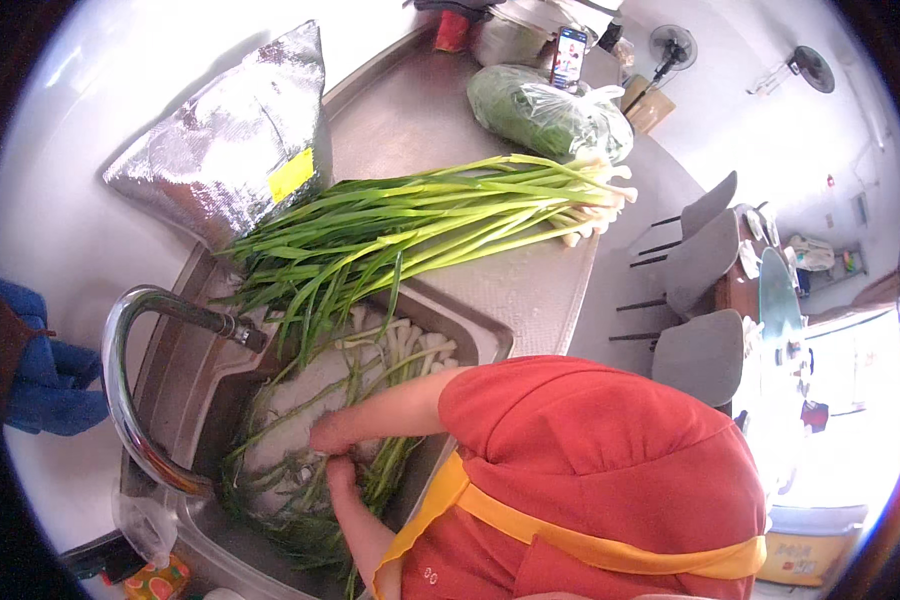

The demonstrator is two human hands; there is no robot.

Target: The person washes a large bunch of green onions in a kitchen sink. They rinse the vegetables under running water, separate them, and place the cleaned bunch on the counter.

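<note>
Both hands reach into a metal sink [217,420] holding water and loose green stalks with white bulbs [412,341], scallions or green garlic. My right hand [334,433], on the upper arm, is at the water among the stalks. Just below it and almost touching, my left hand [340,471] dips in beside dark green leaves [292,510]. The fingers of both are largely hidden, so any grip is unclear. A large bunch of similar stalks [435,217] lies across the counter, its leaf ends hanging over the sink's edge. The curved chrome faucet [131,409] arches over the sink's far side.
On the counter [397,105] stand a silver insulated bag [217,127], a clear plastic bag of green vegetables [540,112], an upright phone [569,58] and a metal pot [506,37]. Grey chairs [697,356] line a table at the right. Blue cloth [52,382] is at the left.
</note>
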